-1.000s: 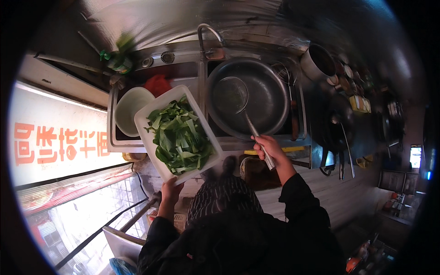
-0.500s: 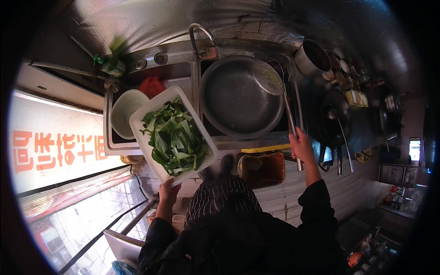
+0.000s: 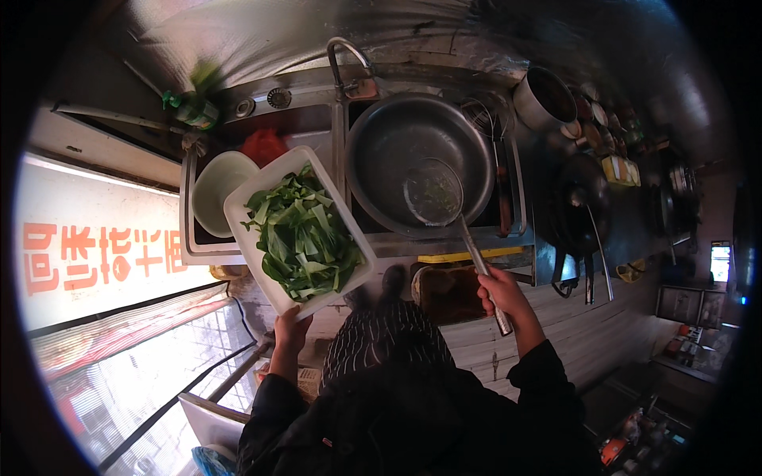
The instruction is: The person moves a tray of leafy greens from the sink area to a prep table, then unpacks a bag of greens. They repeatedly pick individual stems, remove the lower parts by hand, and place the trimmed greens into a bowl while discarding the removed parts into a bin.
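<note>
My left hand (image 3: 290,328) grips the near edge of a white rectangular tray (image 3: 248,208) heaped with chopped green leaves (image 3: 302,236). The tray is held over the rim between the two sink bowls. My right hand (image 3: 500,294) is closed on the long metal handle of a round wire skimmer (image 3: 433,192). The skimmer's bowl rests inside a large steel basin (image 3: 389,143) in the right sink, with a few green bits in it.
A white bowl (image 3: 214,190) and something red (image 3: 263,146) sit in the left sink. A tap (image 3: 340,57) rises behind the basin. To the right stand a steel pot (image 3: 544,98), a black wok (image 3: 583,202) and small containers. A window lies at left.
The skimmer swung from the basin's far right rim down into its middle. My right hand moved left with it. The tray of greens stayed about where it was.
</note>
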Tool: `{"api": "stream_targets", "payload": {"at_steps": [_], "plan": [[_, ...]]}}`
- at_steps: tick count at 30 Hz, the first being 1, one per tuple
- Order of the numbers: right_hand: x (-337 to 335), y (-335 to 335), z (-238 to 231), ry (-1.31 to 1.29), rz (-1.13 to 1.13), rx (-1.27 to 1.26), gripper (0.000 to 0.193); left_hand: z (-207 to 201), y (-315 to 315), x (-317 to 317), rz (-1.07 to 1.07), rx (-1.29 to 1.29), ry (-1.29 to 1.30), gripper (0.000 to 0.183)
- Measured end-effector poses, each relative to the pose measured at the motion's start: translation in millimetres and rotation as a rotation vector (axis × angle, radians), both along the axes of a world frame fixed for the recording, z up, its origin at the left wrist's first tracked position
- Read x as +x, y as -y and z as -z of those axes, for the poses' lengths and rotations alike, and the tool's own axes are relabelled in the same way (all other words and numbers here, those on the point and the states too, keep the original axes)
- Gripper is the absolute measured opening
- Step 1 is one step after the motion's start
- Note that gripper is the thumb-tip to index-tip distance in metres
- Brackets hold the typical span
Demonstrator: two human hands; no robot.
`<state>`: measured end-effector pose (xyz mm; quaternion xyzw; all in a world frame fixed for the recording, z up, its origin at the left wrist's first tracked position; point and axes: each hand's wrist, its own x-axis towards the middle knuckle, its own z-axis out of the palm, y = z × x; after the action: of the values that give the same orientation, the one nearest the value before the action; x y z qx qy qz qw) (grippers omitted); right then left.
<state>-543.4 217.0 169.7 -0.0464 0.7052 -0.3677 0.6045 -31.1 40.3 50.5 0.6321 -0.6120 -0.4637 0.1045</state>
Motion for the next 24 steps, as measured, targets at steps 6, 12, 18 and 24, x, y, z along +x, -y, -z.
{"api": "stream_targets", "payload": {"at_steps": [6, 12, 18, 24], "plan": [[15, 1, -12, 0.317, 0.087, -0.113, 0.042, 18, -7, 11, 0.011, 0.058, -0.021, 0.033], [26, -4, -21, 0.541, 0.157, -0.301, 0.049, 24, -4, 3, -0.239, 0.106, -0.194, 0.035], [30, -47, -3, 0.539, 0.212, -0.426, 0.058, -5, -2, -3, 0.135, -0.091, 0.271, 0.044], [37, -104, 68, 0.568, 0.328, -0.429, 0.052, -11, 8, -8, 0.224, -0.087, 0.342, 0.057]]}}
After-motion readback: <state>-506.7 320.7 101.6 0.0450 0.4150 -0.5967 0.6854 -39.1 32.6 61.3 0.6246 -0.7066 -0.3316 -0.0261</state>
